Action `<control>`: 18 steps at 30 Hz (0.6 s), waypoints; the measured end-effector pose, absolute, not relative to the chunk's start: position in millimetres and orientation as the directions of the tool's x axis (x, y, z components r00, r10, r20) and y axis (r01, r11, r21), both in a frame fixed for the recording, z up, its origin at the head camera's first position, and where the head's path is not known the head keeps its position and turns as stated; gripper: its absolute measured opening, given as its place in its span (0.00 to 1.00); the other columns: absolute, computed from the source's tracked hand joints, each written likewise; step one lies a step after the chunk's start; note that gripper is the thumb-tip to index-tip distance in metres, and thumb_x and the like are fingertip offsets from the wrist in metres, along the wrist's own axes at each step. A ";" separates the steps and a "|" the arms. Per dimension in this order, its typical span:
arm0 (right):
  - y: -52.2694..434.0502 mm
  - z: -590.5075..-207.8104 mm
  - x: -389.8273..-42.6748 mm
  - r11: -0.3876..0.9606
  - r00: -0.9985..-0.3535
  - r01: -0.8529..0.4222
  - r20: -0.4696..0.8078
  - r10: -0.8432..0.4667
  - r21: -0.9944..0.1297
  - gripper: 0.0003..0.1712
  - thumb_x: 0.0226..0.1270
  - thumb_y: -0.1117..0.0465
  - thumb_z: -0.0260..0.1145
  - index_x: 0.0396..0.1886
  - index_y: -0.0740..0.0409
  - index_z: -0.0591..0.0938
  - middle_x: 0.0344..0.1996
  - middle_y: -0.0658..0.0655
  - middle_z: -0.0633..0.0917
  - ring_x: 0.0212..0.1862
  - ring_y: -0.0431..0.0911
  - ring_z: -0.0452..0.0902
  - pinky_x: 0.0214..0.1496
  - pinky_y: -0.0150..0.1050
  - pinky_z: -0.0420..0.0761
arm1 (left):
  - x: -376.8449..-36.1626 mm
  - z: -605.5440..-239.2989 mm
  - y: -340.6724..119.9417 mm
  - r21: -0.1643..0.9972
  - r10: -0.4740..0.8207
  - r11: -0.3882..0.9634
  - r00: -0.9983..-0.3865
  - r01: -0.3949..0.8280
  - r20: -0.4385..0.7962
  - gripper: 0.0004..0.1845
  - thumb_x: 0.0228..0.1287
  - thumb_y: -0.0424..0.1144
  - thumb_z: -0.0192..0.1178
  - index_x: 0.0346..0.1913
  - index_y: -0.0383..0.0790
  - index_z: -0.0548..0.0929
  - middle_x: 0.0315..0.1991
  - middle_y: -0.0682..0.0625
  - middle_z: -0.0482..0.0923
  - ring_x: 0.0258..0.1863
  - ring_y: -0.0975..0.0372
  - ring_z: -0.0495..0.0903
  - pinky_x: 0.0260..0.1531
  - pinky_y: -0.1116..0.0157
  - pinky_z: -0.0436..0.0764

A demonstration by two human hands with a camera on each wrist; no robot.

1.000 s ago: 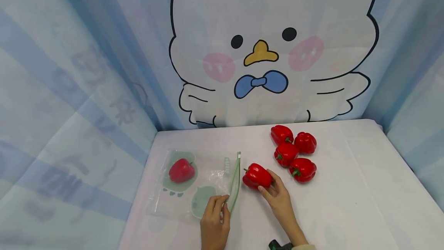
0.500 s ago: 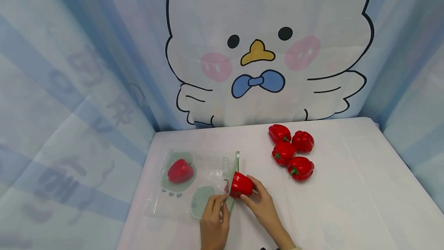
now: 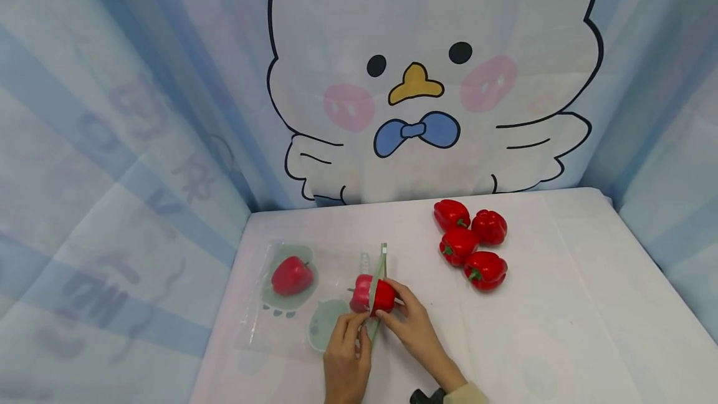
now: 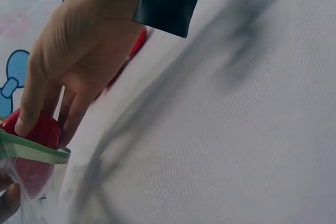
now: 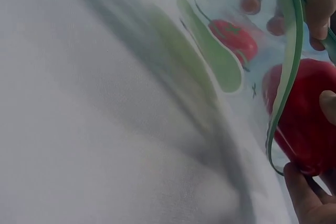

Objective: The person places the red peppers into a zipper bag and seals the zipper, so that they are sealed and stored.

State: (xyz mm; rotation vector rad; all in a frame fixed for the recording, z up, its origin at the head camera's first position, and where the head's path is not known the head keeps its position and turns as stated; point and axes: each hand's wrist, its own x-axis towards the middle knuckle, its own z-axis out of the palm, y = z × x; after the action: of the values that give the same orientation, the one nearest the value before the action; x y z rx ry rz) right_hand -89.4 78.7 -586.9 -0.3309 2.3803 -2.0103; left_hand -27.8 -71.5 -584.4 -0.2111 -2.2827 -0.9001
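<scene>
A clear zip bag (image 3: 269, 341) with green prints lies flat at the table's left, its green-edged mouth facing right. Inside it, towards the left, rests one red bell pepper (image 3: 291, 276). My left hand (image 3: 346, 354) pinches the lower part of the bag's mouth between thumb and fingers. With thumb and fingers around its rear end, my right hand (image 3: 412, 323) holds another bell pepper (image 3: 384, 297), which is about half inside the mouth, stem first. In the right wrist view, the green zip edge (image 5: 289, 72) crosses this pepper (image 5: 310, 124); the mouth gapes around it.
Several red bell peppers (image 3: 459, 246) sit grouped at the back, right of the bag. White cloth covers the table (image 3: 561, 304). A printed curtain (image 3: 415, 167) stands behind it, with more curtain at both sides. A black device (image 3: 427, 396) is by the right wrist.
My right hand has moved left, carrying the bell pepper from beside the bag into its mouth. My left hand has kept its hold on the bag's edge.
</scene>
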 end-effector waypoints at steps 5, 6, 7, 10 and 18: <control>74.3 -583.6 -97.4 0.188 -0.964 -0.188 0.144 -0.224 -0.964 0.40 0.63 0.65 0.77 0.74 0.58 0.73 0.67 0.60 0.80 0.66 0.57 0.78 0.64 0.44 0.84 | -27.2 -583.7 -72.1 0.551 -0.091 0.753 -0.772 0.360 0.629 0.20 0.57 0.21 0.68 0.50 0.43 0.87 0.42 0.53 0.81 0.30 0.70 0.77 0.25 0.84 0.73; 73.3 -583.3 -98.6 0.193 -0.960 -0.194 0.147 -0.237 -0.962 0.40 0.63 0.66 0.76 0.74 0.59 0.72 0.68 0.62 0.79 0.67 0.59 0.78 0.64 0.45 0.84 | -26.9 -583.0 -72.1 0.552 -0.093 0.756 -0.776 0.353 0.624 0.19 0.58 0.22 0.68 0.50 0.43 0.87 0.42 0.53 0.81 0.30 0.70 0.77 0.25 0.84 0.73; 72.2 -583.6 -99.9 0.201 -0.957 -0.203 0.150 -0.248 -0.958 0.39 0.64 0.68 0.75 0.74 0.61 0.72 0.68 0.63 0.79 0.67 0.60 0.78 0.64 0.47 0.84 | -26.5 -582.4 -72.2 0.553 -0.096 0.758 -0.781 0.344 0.617 0.19 0.58 0.22 0.68 0.50 0.43 0.87 0.42 0.53 0.82 0.30 0.70 0.77 0.25 0.84 0.73; 67.7 -585.0 -104.5 0.218 -0.944 -0.230 0.162 -0.288 -0.949 0.37 0.65 0.70 0.73 0.74 0.63 0.72 0.68 0.64 0.79 0.68 0.61 0.78 0.64 0.49 0.84 | -25.4 -581.0 -72.2 0.560 -0.102 0.761 -0.792 0.328 0.602 0.19 0.58 0.23 0.68 0.51 0.44 0.87 0.43 0.54 0.82 0.31 0.70 0.77 0.26 0.84 0.73; 51.3 -588.6 -117.8 0.195 -0.917 -0.224 0.139 -0.373 -0.955 0.40 0.66 0.60 0.75 0.76 0.61 0.70 0.71 0.60 0.78 0.73 0.58 0.75 0.70 0.54 0.79 | -25.4 -583.2 -72.1 0.536 -0.092 0.754 -0.748 0.379 0.658 0.22 0.54 0.20 0.67 0.51 0.42 0.87 0.42 0.52 0.82 0.29 0.70 0.76 0.25 0.83 0.73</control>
State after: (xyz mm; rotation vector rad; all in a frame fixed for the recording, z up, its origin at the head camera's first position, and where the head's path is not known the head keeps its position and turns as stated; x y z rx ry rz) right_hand -117.8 51.3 -588.6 -0.5864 2.3297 -1.8272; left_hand -25.4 -72.1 -583.2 -0.2139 -2.2596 -0.8840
